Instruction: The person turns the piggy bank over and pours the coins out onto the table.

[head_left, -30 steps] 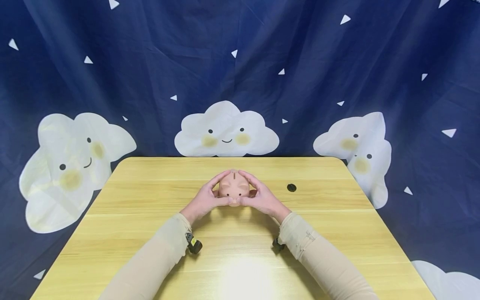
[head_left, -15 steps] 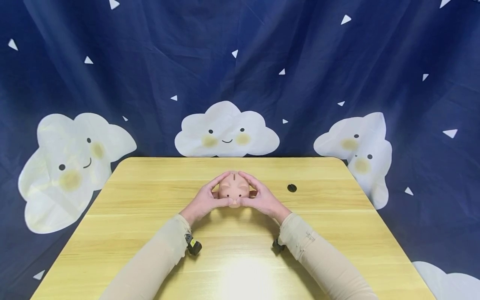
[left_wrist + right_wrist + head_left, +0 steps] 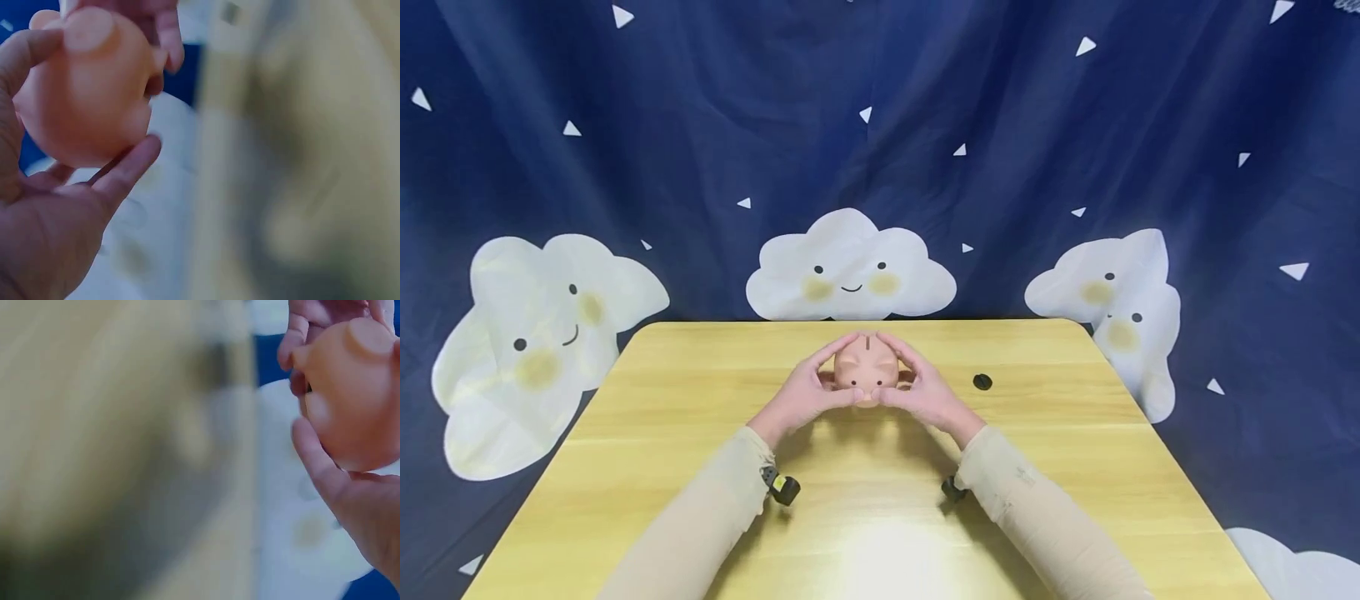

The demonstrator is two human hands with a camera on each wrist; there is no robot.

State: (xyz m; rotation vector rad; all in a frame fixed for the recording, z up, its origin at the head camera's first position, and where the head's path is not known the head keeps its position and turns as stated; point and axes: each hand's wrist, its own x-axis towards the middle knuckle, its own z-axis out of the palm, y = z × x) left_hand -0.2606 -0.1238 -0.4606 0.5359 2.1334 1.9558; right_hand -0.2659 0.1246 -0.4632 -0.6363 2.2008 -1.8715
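A pink piggy bank (image 3: 867, 364) with a coin slot on top is held up between both hands near the back of the table, its face towards me. My left hand (image 3: 799, 393) grips its left side, thumb by the snout and fingers around the back. On the right side my right hand (image 3: 929, 395) grips it in mirrored fashion. The left wrist view shows the bank's round body (image 3: 87, 100) with the left thumb on a flat disc-like snout. In the right wrist view, fingers (image 3: 315, 456) of the right hand support the body from below.
A small round black disc with a ridge (image 3: 982, 382) lies on the wooden table (image 3: 1060, 467), right of the piggy bank. Behind the table's back edge hangs a dark blue curtain (image 3: 715, 125) with white smiling clouds. Both wrists wear black cameras (image 3: 786, 490).
Both hands have raised the piggy bank a little from the table, keeping the same grip. The head view has tipped slightly upward. The black disc has stayed in place.
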